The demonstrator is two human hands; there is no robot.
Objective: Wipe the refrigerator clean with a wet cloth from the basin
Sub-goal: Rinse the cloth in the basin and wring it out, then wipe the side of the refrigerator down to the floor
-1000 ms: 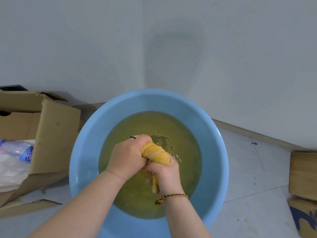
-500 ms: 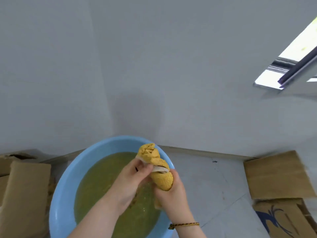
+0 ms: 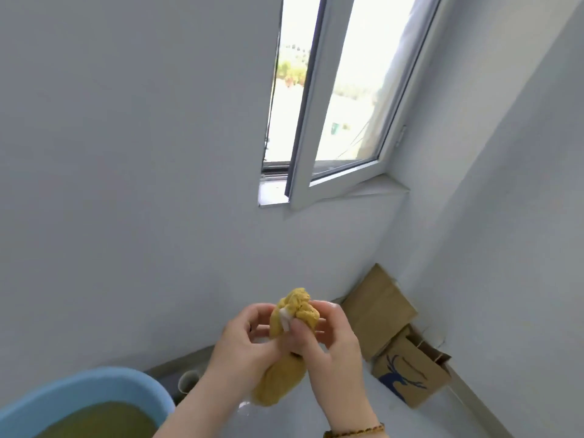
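Here, the scene as it stands:

Cloth: a yellow cloth (image 3: 295, 314), bunched and twisted, is held up in front of the wall between both hands, with its lower end (image 3: 278, 385) hanging below them.

Left hand: the left hand (image 3: 245, 338) holds the cloth from the left side, its fingers curled toward the bundle and its thumb against it.

Right hand: the right hand (image 3: 328, 335) grips the upper part of the cloth, its thumb pressing a pale strip on the fabric and its fingers curled round the far side. A beaded bracelet (image 3: 354, 433) sits on that wrist.

Basin: a blue basin (image 3: 91, 385) stands on the floor at the lower left, well apart from the cloth, holding murky yellow-green water (image 3: 94, 422).

Boxes: cardboard boxes (image 3: 407, 371) lean in the corner at the right; one bears a dark blue deer print.

Window: a white-framed window (image 3: 328, 99) is set in the wall above, one pane swung inward, bright daylight behind it.

Floor: a small pale cup-like thing (image 3: 188, 380) lies near the wall beside the basin; what it is cannot be told.
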